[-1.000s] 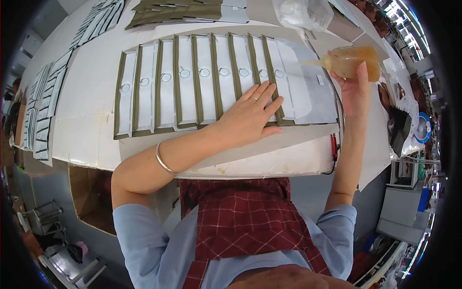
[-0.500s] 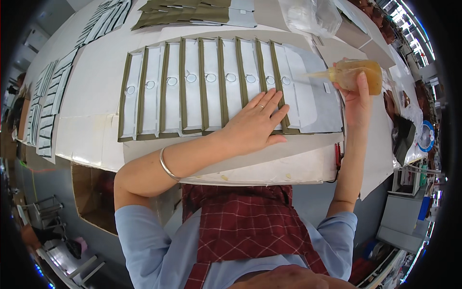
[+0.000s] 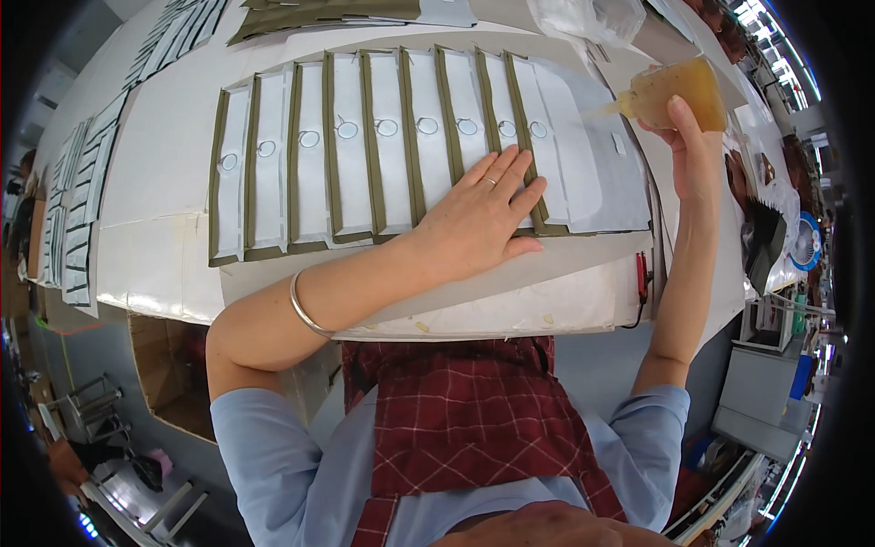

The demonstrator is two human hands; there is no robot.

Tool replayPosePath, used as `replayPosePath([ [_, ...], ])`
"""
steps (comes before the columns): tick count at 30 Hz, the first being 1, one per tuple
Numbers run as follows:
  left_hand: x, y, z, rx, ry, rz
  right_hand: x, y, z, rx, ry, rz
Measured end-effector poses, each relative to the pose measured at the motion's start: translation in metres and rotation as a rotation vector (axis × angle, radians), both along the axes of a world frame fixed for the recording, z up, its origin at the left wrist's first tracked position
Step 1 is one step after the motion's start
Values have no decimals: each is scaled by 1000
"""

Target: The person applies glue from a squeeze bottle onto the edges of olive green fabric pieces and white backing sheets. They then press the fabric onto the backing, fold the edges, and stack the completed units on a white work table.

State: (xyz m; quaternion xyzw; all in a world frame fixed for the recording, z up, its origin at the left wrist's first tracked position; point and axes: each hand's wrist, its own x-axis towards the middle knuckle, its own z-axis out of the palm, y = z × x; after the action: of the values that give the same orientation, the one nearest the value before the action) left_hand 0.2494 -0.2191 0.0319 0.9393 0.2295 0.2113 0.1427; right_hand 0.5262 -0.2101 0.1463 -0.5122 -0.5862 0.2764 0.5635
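Several overlapping panels (image 3: 351,187), white with olive-green folded edges, lie in a staggered row on the table. Each white strip carries a small ring-shaped mark (image 3: 427,125). My left hand (image 3: 478,201) rests palm down, fingers spread, across the right-hand strips and their near edge. My right hand (image 3: 684,137) grips a squeeze bottle (image 3: 685,91) of amber liquid, held nearly sideways. Its narrow nozzle points left, over the broad pale panel (image 3: 606,173) at the right end of the row. Whether anything comes out of the tip cannot be made out.
More olive-green panels (image 3: 319,20) are stacked at the far side. Striped pieces (image 3: 87,187) lie along the left side of the table (image 3: 150,237). A clear plastic bag (image 3: 592,18) sits at the back right. A red-handled tool (image 3: 642,273) lies near the front edge.
The whole view has shifted slightly, so the panels appear higher and further left. My right hand and the bottle appear a little further away; my left hand stays on the strips.
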Motion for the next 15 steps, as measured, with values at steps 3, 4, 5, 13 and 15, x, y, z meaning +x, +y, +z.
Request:
replayPosePath([
  [3,0,0,1,-1,10,-2,4,3,2,-42,-54,-8],
  [4,0,0,1,0,12,-1,-1,3,4,-37,-41,-14],
  [5,0,0,1,1,12,-1,-3,4,5,-32,-27,-20],
  [13,-1,0,2,-5,17,2,8,7,12,-58,-184,-41],
  [15,-1,0,1,-2,8,8,5,9,15,-53,-162,-42],
])
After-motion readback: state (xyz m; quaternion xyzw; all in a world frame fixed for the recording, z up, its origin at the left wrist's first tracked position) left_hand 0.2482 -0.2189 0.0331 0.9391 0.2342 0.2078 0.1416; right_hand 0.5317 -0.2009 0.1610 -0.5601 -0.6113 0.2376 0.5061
